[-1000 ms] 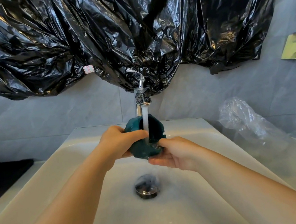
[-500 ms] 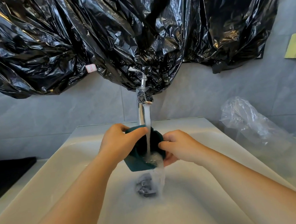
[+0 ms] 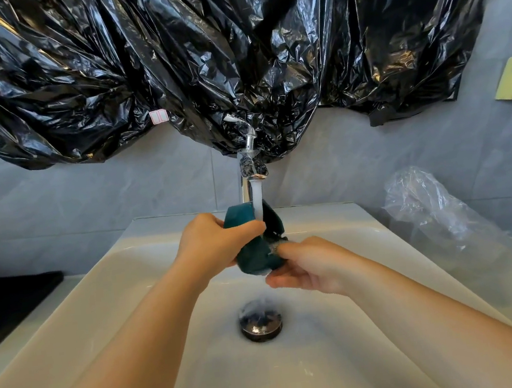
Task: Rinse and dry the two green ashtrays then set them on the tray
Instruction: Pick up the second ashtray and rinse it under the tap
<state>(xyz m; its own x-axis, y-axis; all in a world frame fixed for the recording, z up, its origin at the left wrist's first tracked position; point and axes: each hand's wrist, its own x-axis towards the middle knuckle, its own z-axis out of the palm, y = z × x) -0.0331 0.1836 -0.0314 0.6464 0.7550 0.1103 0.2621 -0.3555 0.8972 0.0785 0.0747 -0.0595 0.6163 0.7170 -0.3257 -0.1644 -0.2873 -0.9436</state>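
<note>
Both hands (image 3: 215,241) (image 3: 309,265) clasped around one green ashtray (image 3: 256,252), largely hidden by fingers, under faucet (image 3: 249,165) water.

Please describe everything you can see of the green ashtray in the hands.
The green ashtray is dark teal, matte and looks hard, perhaps ceramic or plastic. It is tilted on edge over the sink, under the running tap, and the water stream falls onto its inner side. The left hand grips its left rim; the right hand supports it from below right. The hands hide much of its shape.
</note>
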